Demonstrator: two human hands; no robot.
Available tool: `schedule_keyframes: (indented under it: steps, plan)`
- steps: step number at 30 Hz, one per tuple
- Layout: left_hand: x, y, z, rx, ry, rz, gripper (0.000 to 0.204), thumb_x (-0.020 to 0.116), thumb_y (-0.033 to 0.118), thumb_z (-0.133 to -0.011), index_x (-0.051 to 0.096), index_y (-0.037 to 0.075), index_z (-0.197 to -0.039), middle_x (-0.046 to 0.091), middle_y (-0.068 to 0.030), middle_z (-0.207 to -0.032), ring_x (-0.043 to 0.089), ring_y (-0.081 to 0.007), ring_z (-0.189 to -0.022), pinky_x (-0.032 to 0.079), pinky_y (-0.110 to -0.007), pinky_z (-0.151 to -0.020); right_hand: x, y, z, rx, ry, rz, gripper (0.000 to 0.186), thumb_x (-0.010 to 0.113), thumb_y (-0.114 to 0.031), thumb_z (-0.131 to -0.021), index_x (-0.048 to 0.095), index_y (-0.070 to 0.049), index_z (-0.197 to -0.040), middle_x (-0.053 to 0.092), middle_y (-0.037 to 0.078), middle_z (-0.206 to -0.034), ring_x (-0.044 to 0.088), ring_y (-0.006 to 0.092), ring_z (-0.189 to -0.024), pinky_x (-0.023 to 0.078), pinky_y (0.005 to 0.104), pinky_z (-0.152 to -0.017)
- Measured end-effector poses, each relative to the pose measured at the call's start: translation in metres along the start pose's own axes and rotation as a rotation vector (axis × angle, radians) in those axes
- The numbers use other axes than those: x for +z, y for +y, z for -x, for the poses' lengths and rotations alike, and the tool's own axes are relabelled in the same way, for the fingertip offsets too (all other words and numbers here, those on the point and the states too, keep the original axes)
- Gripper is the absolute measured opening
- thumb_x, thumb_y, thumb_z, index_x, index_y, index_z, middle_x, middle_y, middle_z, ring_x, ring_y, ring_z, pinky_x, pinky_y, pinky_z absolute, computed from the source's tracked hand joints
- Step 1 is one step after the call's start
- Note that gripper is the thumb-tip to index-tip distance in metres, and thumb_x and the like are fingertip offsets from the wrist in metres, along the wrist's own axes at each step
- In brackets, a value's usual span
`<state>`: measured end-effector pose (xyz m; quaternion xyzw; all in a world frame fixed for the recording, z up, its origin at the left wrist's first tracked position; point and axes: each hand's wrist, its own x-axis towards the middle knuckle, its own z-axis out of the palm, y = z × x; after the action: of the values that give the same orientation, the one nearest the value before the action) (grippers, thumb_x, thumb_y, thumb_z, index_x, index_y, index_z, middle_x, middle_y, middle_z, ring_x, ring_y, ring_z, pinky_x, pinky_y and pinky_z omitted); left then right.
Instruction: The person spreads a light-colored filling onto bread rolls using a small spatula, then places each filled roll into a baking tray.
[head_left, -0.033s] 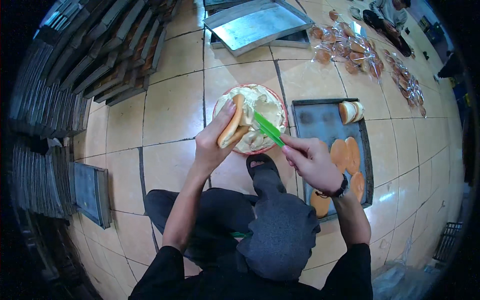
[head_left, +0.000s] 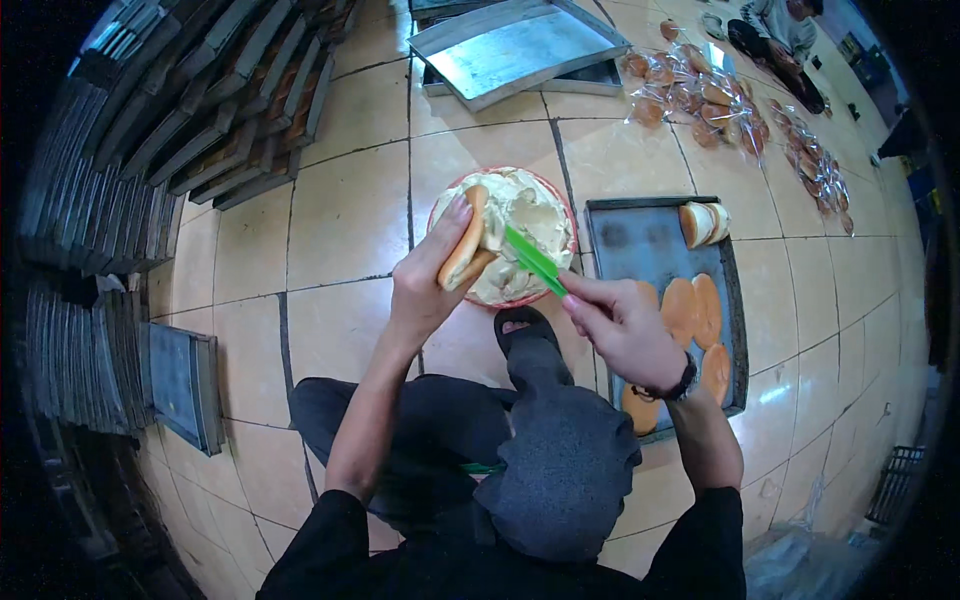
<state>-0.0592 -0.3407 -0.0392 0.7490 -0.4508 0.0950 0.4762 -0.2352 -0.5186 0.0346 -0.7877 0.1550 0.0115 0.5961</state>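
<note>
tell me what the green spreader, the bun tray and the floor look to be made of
The green spreader: probably smooth plastic, given its bright, even colour. The bun tray: seems to be metal, dull and worn, going by its blue-grey surface and dark patches. The floor: likely glazed ceramic tile, glossy, with visible joints and bright reflections.

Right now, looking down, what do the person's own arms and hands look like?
The left sleeve and right sleeve are plain black and end around the elbows, so the forearms are uncovered. The left fingers and right fingers have no gloves. The right wrist wears a dark watch or wristband; the left wrist has nothing on it.
</note>
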Motion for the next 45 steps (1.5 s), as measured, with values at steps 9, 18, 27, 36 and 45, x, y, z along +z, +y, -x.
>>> schedule_keyframes:
  steps: [9, 18, 27, 36, 45]
  plan:
    - [-0.013, -0.010, 0.000, -0.684, 0.162, 0.799, 0.036, 0.073, -0.001, -0.080, 0.063, -0.002, -0.115, 0.068, -0.0125, -0.111, 0.068, -0.0206, -0.096, 0.055, -0.033, -0.086, 0.010, 0.129, -0.028, -0.145, 0.354, 0.100, 0.035, 0.055, -0.010, -0.092, 0.060, -0.004, -0.127, 0.068, 0.021, -0.092, 0.066, 0.0281, -0.081, 0.050, 0.0363, -0.075]
    - [-0.026, -0.031, 0.006, -1.097, 0.131, 1.680, 0.037, 0.065, 0.009, -0.089, 0.052, -0.002, -0.122, 0.063, -0.0134, -0.114, 0.064, -0.0220, -0.104, 0.054, -0.036, -0.093, 0.080, 0.327, -0.001, -0.070, 0.624, 0.555, 0.056, 0.047, 0.002, -0.088, 0.049, -0.015, -0.140, 0.052, 0.017, -0.078, 0.055, 0.0356, -0.076, 0.046, 0.0421, -0.069]
    - [0.006, -0.021, -0.003, -1.115, -0.215, 1.489, 0.041, 0.068, 0.010, -0.087, 0.051, -0.006, -0.121, 0.064, -0.0152, -0.112, 0.067, -0.0213, -0.100, 0.056, -0.034, -0.088, -0.013, 0.044, 0.000, -0.361, 0.384, 0.314, 0.037, 0.061, -0.003, -0.085, 0.066, -0.011, -0.121, 0.052, 0.013, -0.068, 0.053, 0.0236, -0.059, 0.041, 0.0363, -0.056]
    - [0.062, 0.020, -0.023, -0.970, -0.121, 1.387, 0.042, 0.070, 0.004, -0.083, 0.054, -0.002, -0.121, 0.065, -0.0115, -0.110, 0.066, -0.0209, -0.100, 0.054, -0.036, -0.091, -0.009, 0.101, 0.016, -0.127, 0.511, -0.060, 0.027, 0.073, -0.005, -0.083, 0.055, -0.003, -0.104, 0.063, 0.004, -0.095, 0.057, 0.0099, -0.082, 0.048, 0.0245, -0.069]
    - [0.168, 0.040, -0.043, -0.713, -0.555, 1.214, 0.060, 0.078, 0.002, -0.076, 0.049, -0.002, -0.129, 0.060, -0.0137, -0.122, 0.059, -0.0202, -0.110, 0.050, -0.035, -0.094, -0.038, 0.179, -0.016, -0.179, 0.893, -0.451, 0.056, 0.082, 0.005, -0.069, 0.038, -0.007, -0.102, 0.055, 0.008, -0.109, 0.060, 0.0205, -0.107, 0.055, 0.0320, -0.087]
